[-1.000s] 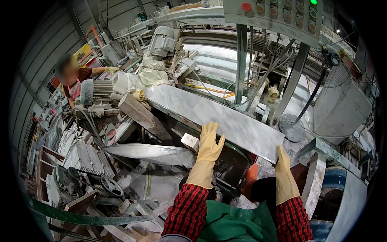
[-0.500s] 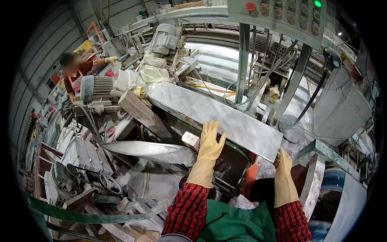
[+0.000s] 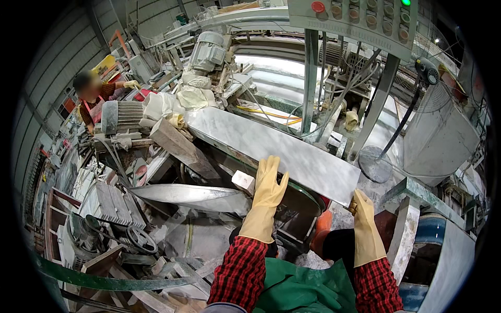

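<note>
A long slab of white, grey-veined marble [image 3: 282,143] lies slantwise on a machine in front of me, one narrow end toward my right. My left hand [image 3: 269,185], in a cream rubber glove, rests at the slab's near long edge with its fingers stretched out and thumb apart. At the near right corner, my right hand [image 3: 361,211], gloved alike, has its fingers bent around the slab's end. The underside of the slab is hidden, and so are some right fingertips.
A control panel [image 3: 355,21] on posts stands beyond the slab. A fan [image 3: 428,71] is at the right, a stone block [image 3: 180,148] at the left. A curved metal sheet [image 3: 190,193] lies near my left arm. Another person [image 3: 91,99] works at far left.
The view has shifted slightly. My right hand's fingers sit closer against the slab's corner; my left hand stays at the edge. The other person's outstretched arm has drawn back.
</note>
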### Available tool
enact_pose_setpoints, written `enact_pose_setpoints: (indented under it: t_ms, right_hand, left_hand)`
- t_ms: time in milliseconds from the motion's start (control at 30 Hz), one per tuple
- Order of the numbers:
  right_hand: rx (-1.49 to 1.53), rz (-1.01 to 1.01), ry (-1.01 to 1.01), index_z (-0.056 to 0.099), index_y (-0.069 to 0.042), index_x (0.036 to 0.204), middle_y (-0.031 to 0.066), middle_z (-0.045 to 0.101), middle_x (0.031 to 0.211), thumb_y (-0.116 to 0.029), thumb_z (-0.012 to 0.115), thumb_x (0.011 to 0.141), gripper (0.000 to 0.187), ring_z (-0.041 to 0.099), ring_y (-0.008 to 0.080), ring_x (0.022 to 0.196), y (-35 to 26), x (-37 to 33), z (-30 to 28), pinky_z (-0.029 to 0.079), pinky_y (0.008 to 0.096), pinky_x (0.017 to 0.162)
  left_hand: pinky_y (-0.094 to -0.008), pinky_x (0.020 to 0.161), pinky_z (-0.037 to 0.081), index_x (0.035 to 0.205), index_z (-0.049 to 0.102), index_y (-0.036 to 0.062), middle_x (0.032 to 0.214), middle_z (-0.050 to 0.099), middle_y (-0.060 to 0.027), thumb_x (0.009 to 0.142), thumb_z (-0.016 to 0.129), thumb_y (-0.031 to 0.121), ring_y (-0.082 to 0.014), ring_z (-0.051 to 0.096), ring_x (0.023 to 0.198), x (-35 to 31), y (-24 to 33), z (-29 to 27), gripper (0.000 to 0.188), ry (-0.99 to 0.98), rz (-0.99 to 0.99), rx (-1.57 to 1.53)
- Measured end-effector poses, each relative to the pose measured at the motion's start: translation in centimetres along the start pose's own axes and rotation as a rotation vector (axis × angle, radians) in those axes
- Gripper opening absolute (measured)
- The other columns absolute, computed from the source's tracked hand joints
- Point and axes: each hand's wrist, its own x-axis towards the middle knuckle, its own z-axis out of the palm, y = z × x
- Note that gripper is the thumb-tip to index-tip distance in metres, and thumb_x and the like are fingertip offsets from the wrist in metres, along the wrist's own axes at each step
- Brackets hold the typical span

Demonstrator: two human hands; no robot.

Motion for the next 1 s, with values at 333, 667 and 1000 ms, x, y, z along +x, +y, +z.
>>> enact_pose_setpoints:
  t_ms: [333,667,1000]
  right_hand:
    - [-0.197,-0.037,-0.038,0.064,-0.004,0.129,-0.0089,0.046,0.070,-0.023,0.064,0.097,0.037,0.042,0.0018,0.053,-1.1,-1.4,2.2,0.039,0.0203,0.049]
    - [-0.201,-0.005,-0.055,0.056,-0.005,0.140,-0.0094,0.044,0.070,-0.026,0.062,0.099,0.047,0.044,0.0024,0.052,-1.0,-1.6,3.1,0.051,0.0230,0.056]
    - [-0.214,0.025,0.064,0.058,-0.002,0.134,0.0093,0.064,0.083,-0.034,0.065,0.096,0.050,0.066,0.0160,0.061,-1.4,-2.0,3.2,0.057,0.0264,0.060]
  left_hand:
    - [-0.0454,0.117,0.029,0.142,0.051,0.0033,0.150,0.044,-0.0240,0.089,0.070,0.020,-0.0447,0.032,0.142,0.1,0.2,-0.2,0.058,0.000,0.022,-0.012]
    - [-0.0493,0.110,0.036,0.132,0.054,-0.0005,0.138,0.052,-0.0217,0.084,0.072,0.018,-0.0456,0.041,0.130,0.0,-0.3,0.1,0.054,0.104,0.112,0.041]
    - [-0.0487,0.111,0.035,0.133,0.054,-0.0008,0.139,0.052,-0.0229,0.086,0.070,0.020,-0.0471,0.042,0.130,0.0,-0.1,-0.1,0.054,0.097,0.097,0.036]
